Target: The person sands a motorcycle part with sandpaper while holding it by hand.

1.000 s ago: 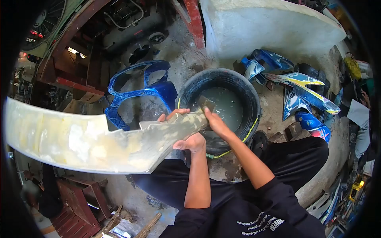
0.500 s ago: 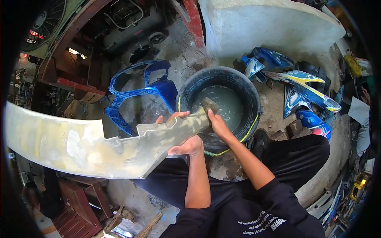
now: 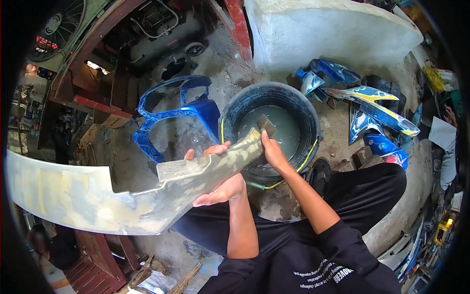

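A long curved body panel (image 3: pixel 127 208), patchy with cream and grey filler, stretches from the far left to above a black tub (image 3: pixel 309 122). My left hand (image 3: pixel 226 190) is closed round the panel's narrower part, thumb on the near side and fingertips over the far edge. At the panel's tapered tip, my right hand (image 3: pixel 275 154) pinches a small grey-brown piece of sandpaper (image 3: pixel 267 126). The sandpaper is at the tip's edge, over the tub; whether it touches the panel I cannot tell. Cloudy water (image 3: pixel 288 128) lies in the tub.
A blue plastic frame (image 3: pixel 205 111) lies on the floor left of the tub. Blue, white and yellow fairings (image 3: pixel 364 100) are piled to the right, near bricks (image 3: pixel 362 157). A white wall (image 3: pixel 333 34) stands behind. A wooden stool (image 3: pixel 95 255) is at lower left.
The panel has tilted, its wide left end moving lower and its tip slightly up and right. My right hand has shifted slightly right with the sandpaper, out to the tip's edge.
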A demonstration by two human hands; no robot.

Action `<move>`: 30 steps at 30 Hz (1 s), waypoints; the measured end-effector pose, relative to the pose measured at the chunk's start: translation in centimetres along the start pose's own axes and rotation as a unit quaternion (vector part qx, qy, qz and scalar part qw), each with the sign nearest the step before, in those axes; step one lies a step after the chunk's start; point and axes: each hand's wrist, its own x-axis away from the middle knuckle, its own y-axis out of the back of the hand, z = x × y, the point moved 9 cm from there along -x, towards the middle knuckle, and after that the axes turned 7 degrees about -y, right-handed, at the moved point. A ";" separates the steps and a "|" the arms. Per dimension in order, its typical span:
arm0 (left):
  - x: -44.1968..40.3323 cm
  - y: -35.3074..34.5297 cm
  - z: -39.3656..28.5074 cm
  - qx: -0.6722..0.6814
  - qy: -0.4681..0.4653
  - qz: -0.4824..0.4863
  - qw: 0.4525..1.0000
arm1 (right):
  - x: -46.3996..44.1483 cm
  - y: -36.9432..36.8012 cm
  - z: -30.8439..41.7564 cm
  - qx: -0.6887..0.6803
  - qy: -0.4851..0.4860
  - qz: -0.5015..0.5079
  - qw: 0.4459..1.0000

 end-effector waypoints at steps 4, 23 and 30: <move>-0.5 0.5 -0.4 0.020 -0.012 -0.014 1.000 | 4.9 -2.7 5.6 -0.038 0.141 -0.025 0.989; -1.4 1.2 -2.1 0.036 0.014 -0.037 0.999 | 8.4 2.9 7.5 0.008 0.276 -0.284 0.918; -1.4 1.1 -1.9 0.030 0.021 -0.022 0.999 | 8.1 2.3 7.8 0.031 0.260 -0.235 0.936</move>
